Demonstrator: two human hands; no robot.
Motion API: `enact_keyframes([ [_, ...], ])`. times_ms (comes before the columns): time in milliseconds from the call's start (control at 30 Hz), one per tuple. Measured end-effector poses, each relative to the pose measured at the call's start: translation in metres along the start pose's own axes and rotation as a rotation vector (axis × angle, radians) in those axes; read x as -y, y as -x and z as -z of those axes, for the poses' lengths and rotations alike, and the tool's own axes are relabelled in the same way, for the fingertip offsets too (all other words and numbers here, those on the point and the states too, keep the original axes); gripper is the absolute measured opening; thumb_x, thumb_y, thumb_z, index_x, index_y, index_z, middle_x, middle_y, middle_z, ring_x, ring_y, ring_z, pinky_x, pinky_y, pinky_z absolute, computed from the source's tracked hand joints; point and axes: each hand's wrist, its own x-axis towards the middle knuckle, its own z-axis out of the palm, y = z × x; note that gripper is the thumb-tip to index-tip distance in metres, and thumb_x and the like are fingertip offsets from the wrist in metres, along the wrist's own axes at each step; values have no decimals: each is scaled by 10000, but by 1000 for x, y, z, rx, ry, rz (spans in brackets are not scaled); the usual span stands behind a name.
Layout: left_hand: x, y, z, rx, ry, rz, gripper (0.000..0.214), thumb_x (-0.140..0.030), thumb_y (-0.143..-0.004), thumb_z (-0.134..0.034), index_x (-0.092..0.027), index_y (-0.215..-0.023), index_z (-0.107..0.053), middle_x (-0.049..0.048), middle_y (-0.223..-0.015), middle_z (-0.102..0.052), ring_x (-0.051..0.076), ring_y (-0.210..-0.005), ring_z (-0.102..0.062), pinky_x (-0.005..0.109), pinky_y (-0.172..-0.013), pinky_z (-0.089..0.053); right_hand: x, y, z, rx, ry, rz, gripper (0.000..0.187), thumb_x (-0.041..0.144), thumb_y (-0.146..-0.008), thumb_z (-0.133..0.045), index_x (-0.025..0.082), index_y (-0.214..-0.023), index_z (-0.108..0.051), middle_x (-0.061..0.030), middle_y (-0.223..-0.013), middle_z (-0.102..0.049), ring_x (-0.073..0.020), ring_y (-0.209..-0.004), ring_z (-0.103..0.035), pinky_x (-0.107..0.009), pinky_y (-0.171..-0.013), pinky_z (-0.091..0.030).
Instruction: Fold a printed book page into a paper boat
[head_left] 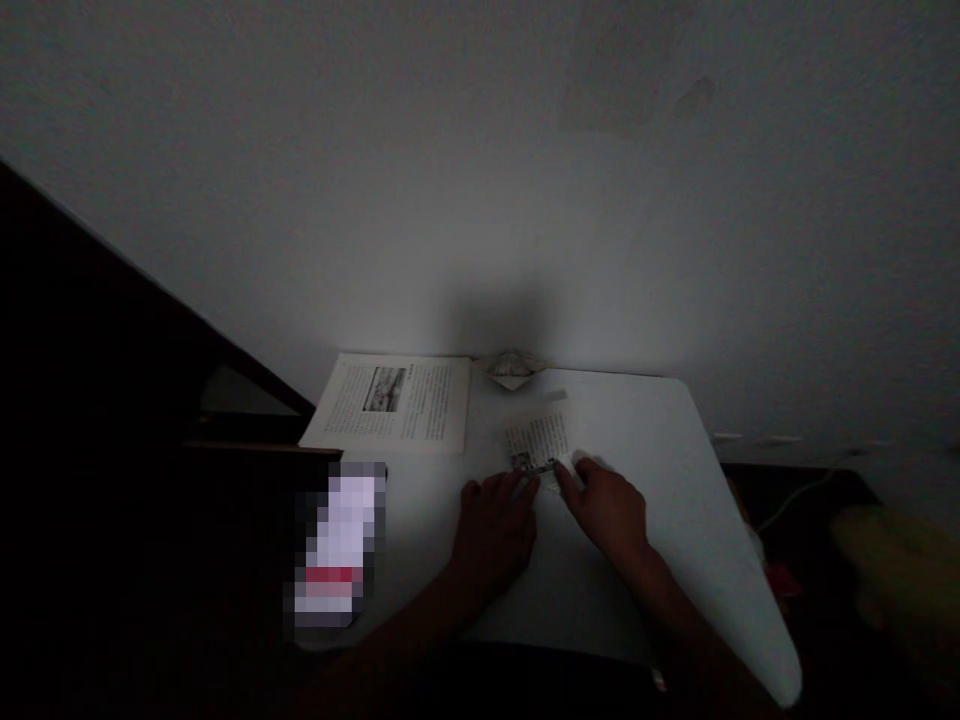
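A small folded piece of printed paper lies on the white table, its near edge creased and partly covered by fingers. My left hand is closed, with its fingertips and thumb on the paper's near left edge. At the near right corner, my right hand pinches the paper between thumb and fingers. Dim light hides the details of both grips. Behind the paper, against the wall, sits a folded paper shape with an open top.
Printed sheets with a picture lie at the table's back left. A lit phone, its screen blurred out, is at the left edge. The wall rises directly behind the table. A pale cable runs at the right.
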Motion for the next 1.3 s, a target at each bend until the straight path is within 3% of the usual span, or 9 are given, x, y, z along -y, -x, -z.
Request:
enact_keyframes([
  [233,-1,-1,1,14,-3,20,450,-252,-875,-439,-185,-1320,-417,103,-1282,-530,255,-1106,-464,476,-918,-331,5,0,2,5,-45,-37,632,725,-772,-364,186,-966,-630,-114,-853,-697,-261,-800,-661,-332,-645,-436],
  [467,-3,-1,1,11,14,47,451,-257,-875,-442,-195,-1321,-413,86,-1295,-524,246,-1123,-457,475,-936,-318,4,-1,0,-26,-54,-28,627,746,-740,-385,190,-918,-614,-107,-804,-699,-271,-764,-667,-338,-614,-433],
  [800,-3,-2,3,0,-3,46,452,-273,-867,-458,-198,-1312,-426,93,-1275,-534,253,-1101,-473,476,-907,-335,-13,3,-4,-68,-139,-26,486,671,-706,-529,218,-874,-573,-50,-756,-695,-250,-711,-666,-312,-572,-386],
  [1133,-3,-2,4,20,20,50,459,-273,-871,-449,-206,-1323,-411,82,-1299,-519,253,-1124,-458,488,-930,-314,-33,13,-4,-62,-162,6,427,636,-728,-532,225,-836,-571,-26,-702,-682,-224,-669,-651,-289,-548,-359],
  [1300,-3,-1,3,6,3,44,451,-270,-874,-439,-201,-1319,-424,96,-1293,-523,256,-1119,-461,480,-927,-320,-43,17,0,3,-178,1,368,594,-755,-530,229,-783,-559,-11,-720,-679,-206,-668,-633,-274,-542,-343],
])
